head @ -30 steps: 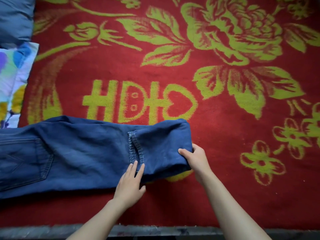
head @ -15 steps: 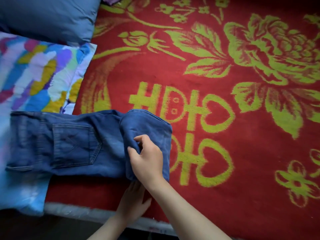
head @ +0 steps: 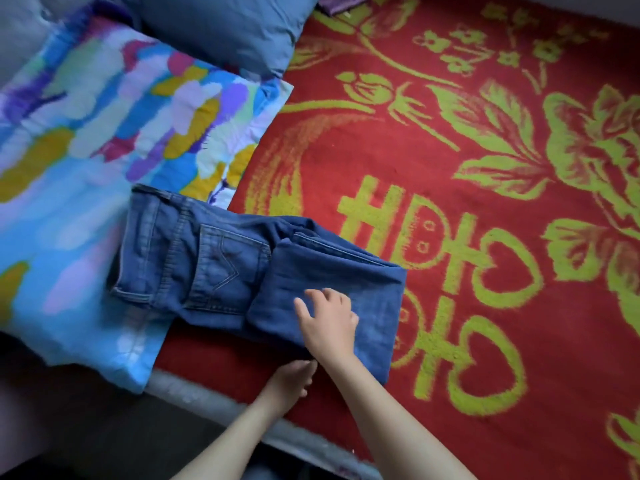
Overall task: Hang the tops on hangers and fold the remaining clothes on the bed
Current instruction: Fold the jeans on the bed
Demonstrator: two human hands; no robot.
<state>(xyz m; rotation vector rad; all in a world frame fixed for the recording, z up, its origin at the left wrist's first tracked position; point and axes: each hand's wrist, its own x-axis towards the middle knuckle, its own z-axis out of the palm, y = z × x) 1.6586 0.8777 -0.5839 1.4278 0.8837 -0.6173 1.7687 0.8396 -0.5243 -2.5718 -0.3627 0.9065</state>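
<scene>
jeans (head: pixel 207 268) under flat right hand (head: pixel 329 322)

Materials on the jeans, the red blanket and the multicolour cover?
Jeans: blue denim, matte, with faded patches; the stitched seams and back pocket show it.
Red blanket: looks like plush or woven pile, with fuzzy edges on the yellow-green flowers; fibre unclear.
Multicolour cover: thin, smooth printed fabric, probably cotton or polyester; blurred, so uncertain.

Red floral blanket (head: pixel 346 161), plain blue pillow (head: pixel 225 26), multicoloured pillow (head: pixel 104 116) (just beside it)
</scene>
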